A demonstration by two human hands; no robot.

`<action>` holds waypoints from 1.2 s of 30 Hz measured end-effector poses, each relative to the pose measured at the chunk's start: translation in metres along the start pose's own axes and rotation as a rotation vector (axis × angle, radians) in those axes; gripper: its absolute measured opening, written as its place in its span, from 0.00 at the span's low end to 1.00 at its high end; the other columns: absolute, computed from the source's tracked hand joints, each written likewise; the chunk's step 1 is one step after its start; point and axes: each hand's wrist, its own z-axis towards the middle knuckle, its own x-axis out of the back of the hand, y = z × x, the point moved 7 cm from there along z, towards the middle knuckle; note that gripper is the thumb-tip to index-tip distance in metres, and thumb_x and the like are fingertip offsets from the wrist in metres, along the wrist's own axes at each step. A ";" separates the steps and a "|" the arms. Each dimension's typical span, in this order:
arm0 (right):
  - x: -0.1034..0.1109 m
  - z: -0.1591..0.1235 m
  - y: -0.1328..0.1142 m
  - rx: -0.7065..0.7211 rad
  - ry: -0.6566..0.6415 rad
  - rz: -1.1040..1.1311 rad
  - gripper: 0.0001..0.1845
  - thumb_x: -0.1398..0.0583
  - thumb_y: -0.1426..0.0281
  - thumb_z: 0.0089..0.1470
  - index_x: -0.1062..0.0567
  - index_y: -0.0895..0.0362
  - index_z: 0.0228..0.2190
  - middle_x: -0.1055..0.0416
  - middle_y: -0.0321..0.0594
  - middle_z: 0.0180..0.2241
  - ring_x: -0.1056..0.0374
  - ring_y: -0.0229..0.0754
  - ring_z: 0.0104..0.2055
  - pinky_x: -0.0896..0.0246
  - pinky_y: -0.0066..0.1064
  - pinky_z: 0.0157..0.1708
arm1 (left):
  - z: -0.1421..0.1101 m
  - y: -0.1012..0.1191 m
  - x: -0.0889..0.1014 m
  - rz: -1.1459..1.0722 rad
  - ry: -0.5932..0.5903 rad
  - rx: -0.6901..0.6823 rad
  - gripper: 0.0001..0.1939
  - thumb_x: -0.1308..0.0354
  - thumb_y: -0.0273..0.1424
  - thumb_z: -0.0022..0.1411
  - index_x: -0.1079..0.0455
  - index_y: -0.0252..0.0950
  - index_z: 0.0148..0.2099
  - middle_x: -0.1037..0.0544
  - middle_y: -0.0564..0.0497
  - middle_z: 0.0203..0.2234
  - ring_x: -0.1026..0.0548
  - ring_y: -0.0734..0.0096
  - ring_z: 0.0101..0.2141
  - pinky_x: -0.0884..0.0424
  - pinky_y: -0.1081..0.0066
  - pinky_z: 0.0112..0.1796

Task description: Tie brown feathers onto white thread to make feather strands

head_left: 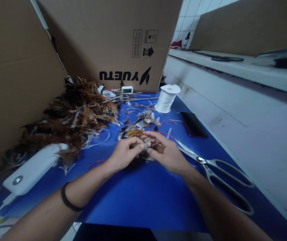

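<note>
Both my hands meet over the middle of the blue tabletop (133, 201), closed around a small bunch of feathers (147, 144). My left hand (124, 152) pinches the fluffy pale base of the bunch between thumb and forefinger. From the other side my right hand (168, 152) grips it with bent fingers, its thumb close to the left one. Brown and orange tips show above and between the fingers; the rest is hidden by my hands. Just beyond lie loose fluffy feathers (145, 118). Large metal scissors (201, 160) lie partly open beside my right hand.
A big heap of brown feathers (83, 113) spreads along the left, with a white power bank (32, 170) before it. Cardboard boxes (108, 40) stand behind. A white ribbon spool (167, 98) and a dark phone (193, 124) are at right, near a ledge (233, 70).
</note>
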 end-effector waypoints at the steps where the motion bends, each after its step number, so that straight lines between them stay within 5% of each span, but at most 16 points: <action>1: -0.002 0.000 0.003 -0.030 -0.038 0.019 0.19 0.43 0.75 0.49 0.30 0.55 0.45 0.28 0.39 0.37 0.32 0.38 0.35 0.35 0.31 0.36 | 0.000 -0.001 -0.001 -0.049 -0.017 0.018 0.11 0.48 0.37 0.58 0.33 0.34 0.32 0.33 0.56 0.18 0.36 0.79 0.19 0.41 0.78 0.22; 3: -0.005 0.000 0.008 -0.072 -0.089 0.012 0.09 0.45 0.71 0.52 0.26 0.57 0.35 0.29 0.36 0.28 0.34 0.37 0.30 0.36 0.29 0.30 | 0.000 -0.003 -0.002 -0.141 -0.024 0.050 0.12 0.47 0.38 0.58 0.34 0.34 0.31 0.33 0.56 0.19 0.37 0.80 0.19 0.41 0.78 0.21; 6: 0.000 0.000 0.008 -0.077 -0.075 -0.023 0.11 0.45 0.68 0.54 0.26 0.58 0.26 0.33 0.34 0.22 0.38 0.34 0.24 0.40 0.27 0.24 | 0.001 -0.005 -0.001 -0.239 0.000 0.084 0.14 0.46 0.40 0.57 0.36 0.33 0.28 0.34 0.56 0.18 0.38 0.81 0.19 0.42 0.79 0.21; 16: 0.010 0.000 0.008 -0.141 -0.023 0.018 0.16 0.44 0.62 0.54 0.27 0.58 0.22 0.33 0.34 0.18 0.41 0.31 0.19 0.45 0.25 0.21 | 0.003 -0.007 0.002 -0.173 0.007 0.062 0.14 0.46 0.39 0.58 0.36 0.33 0.27 0.36 0.57 0.16 0.39 0.82 0.17 0.44 0.79 0.20; 25: 0.019 -0.001 0.013 -0.252 0.195 0.075 0.15 0.42 0.64 0.50 0.30 0.58 0.16 0.39 0.31 0.13 0.48 0.31 0.16 0.53 0.25 0.17 | 0.000 0.005 0.002 -0.008 -0.028 -0.052 0.12 0.48 0.36 0.60 0.33 0.33 0.30 0.33 0.57 0.17 0.38 0.81 0.18 0.42 0.78 0.22; 30: 0.017 0.000 0.013 -0.264 0.175 0.088 0.16 0.42 0.64 0.50 0.29 0.59 0.17 0.39 0.31 0.14 0.48 0.30 0.16 0.53 0.25 0.17 | -0.001 0.006 0.000 0.028 -0.050 -0.071 0.12 0.47 0.37 0.59 0.31 0.33 0.31 0.32 0.56 0.18 0.37 0.81 0.18 0.41 0.78 0.22; 36: 0.019 0.001 0.015 -0.236 0.212 0.130 0.13 0.42 0.62 0.50 0.26 0.59 0.25 0.34 0.34 0.19 0.42 0.33 0.20 0.47 0.25 0.21 | 0.000 0.007 0.007 0.201 0.088 -0.144 0.10 0.45 0.34 0.58 0.27 0.33 0.33 0.27 0.54 0.18 0.33 0.77 0.20 0.39 0.77 0.23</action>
